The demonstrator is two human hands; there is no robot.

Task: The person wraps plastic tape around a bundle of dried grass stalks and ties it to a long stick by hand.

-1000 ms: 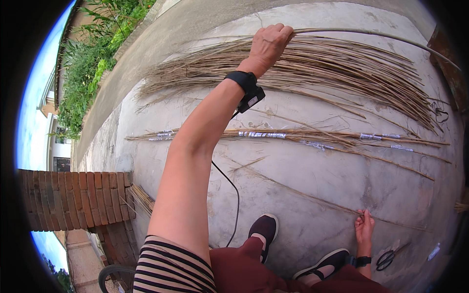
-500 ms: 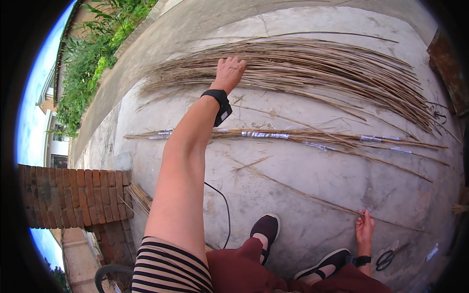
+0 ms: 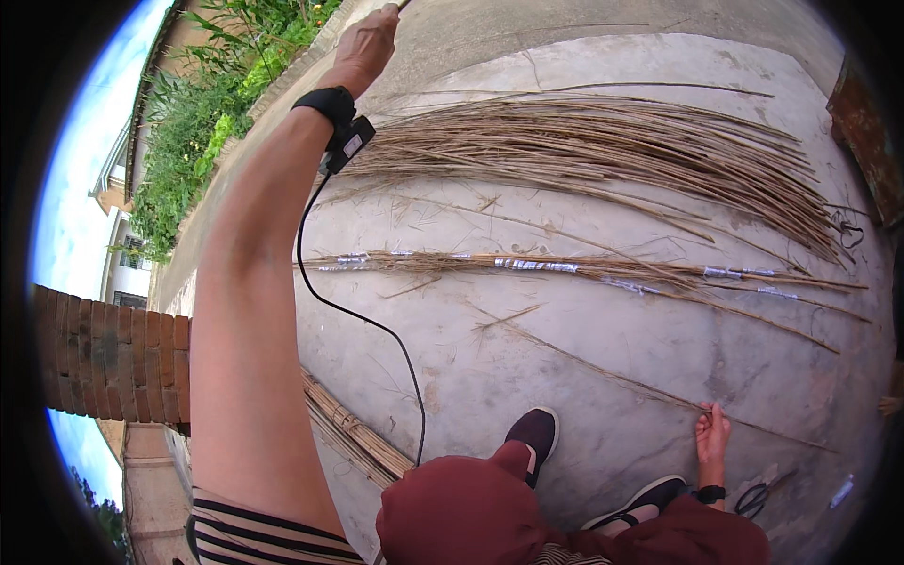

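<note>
left hand (image 3: 365,42): closing on a thin stalk end at 12 o'clock
right hand (image 3: 712,439): pinning a long stalk (image 3: 603,372) (running 10 to 4 o'clock), fingers lying flat

Outdoor yard beside a house: bare concrete floor (image 3: 565,377), dry reeds (image 3: 603,151) spread far, brick wall (image 3: 113,358) left, greenery (image 3: 198,122) beyond.
</note>
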